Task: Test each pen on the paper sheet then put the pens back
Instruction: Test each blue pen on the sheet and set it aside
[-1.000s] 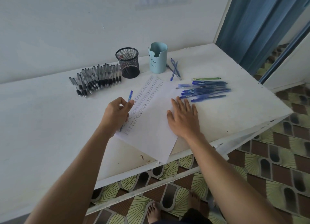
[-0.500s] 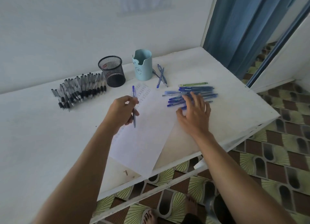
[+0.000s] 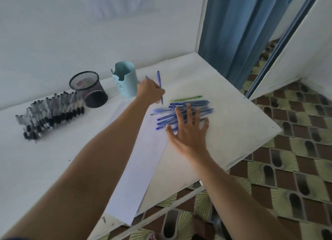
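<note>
My left hand [image 3: 150, 92] grips a blue pen [image 3: 159, 81] just right of the light blue cup holder [image 3: 124, 78], its top end pointing away from me. Behind the hand, the tip of another blue pen [image 3: 147, 77] shows. My right hand [image 3: 188, 131] is spread flat with straight fingers over a pile of several blue pens [image 3: 186, 107]; a green pen [image 3: 186, 98] lies at the pile's far side. The white paper sheet [image 3: 136, 167] with rows of pen marks lies between my arms, partly hidden by my left forearm.
A black mesh pen cup [image 3: 89, 89] stands left of the blue cup. Several black pens [image 3: 48, 113] lie in a row at the far left. The white table's [image 3: 233, 113] right edge drops to a tiled floor; a blue curtain [image 3: 242, 32] hangs behind.
My left hand carried the blue pen from the paper's left side across to beside the blue cup. My right hand left the paper and moved onto the blue pen pile.
</note>
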Action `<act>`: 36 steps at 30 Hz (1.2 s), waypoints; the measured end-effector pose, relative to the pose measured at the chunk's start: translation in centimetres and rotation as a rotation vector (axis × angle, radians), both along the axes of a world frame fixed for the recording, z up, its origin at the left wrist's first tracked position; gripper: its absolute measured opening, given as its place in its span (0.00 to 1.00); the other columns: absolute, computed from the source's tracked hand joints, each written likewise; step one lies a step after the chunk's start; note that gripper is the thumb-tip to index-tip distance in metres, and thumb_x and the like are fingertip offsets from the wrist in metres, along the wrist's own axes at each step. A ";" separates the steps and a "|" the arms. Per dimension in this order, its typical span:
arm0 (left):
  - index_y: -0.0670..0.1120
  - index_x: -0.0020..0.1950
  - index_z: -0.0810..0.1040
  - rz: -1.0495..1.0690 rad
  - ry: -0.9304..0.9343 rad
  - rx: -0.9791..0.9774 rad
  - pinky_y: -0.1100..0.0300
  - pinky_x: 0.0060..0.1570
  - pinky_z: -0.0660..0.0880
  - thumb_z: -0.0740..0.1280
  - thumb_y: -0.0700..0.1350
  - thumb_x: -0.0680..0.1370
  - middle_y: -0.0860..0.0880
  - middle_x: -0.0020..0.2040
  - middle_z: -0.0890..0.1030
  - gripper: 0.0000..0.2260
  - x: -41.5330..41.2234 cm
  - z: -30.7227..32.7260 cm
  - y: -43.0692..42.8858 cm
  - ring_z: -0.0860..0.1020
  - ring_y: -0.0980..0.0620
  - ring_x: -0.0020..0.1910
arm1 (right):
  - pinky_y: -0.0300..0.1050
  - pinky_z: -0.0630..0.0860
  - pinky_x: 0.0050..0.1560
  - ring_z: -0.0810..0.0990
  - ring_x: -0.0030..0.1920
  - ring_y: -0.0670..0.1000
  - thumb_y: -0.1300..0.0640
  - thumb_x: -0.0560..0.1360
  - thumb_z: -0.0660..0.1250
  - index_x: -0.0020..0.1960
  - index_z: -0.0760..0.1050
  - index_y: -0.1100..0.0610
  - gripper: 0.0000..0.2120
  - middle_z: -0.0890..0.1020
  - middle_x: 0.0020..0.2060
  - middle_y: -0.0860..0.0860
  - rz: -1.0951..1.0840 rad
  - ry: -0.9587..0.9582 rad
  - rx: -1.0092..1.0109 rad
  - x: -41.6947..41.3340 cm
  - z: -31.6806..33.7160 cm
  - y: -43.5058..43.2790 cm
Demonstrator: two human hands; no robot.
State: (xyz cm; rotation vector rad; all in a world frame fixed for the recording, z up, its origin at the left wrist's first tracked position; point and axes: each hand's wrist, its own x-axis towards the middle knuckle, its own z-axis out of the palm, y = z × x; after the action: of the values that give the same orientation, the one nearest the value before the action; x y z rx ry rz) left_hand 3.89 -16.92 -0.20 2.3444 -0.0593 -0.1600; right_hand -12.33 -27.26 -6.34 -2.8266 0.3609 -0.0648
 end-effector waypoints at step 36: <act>0.44 0.49 0.79 0.069 -0.437 0.043 0.62 0.41 0.66 0.68 0.48 0.78 0.51 0.44 0.80 0.08 -4.9 -0.6 5.5 0.73 0.54 0.40 | 0.67 0.38 0.75 0.36 0.80 0.58 0.35 0.79 0.49 0.82 0.47 0.47 0.34 0.41 0.81 0.52 0.028 -0.056 0.006 -0.4 0.1 -0.1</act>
State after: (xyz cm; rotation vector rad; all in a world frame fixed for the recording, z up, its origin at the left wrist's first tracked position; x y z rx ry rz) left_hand -1.00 -11.43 -0.84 2.3803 -0.1898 0.3904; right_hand -12.72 -27.37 -6.22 -2.8171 0.3082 -0.1358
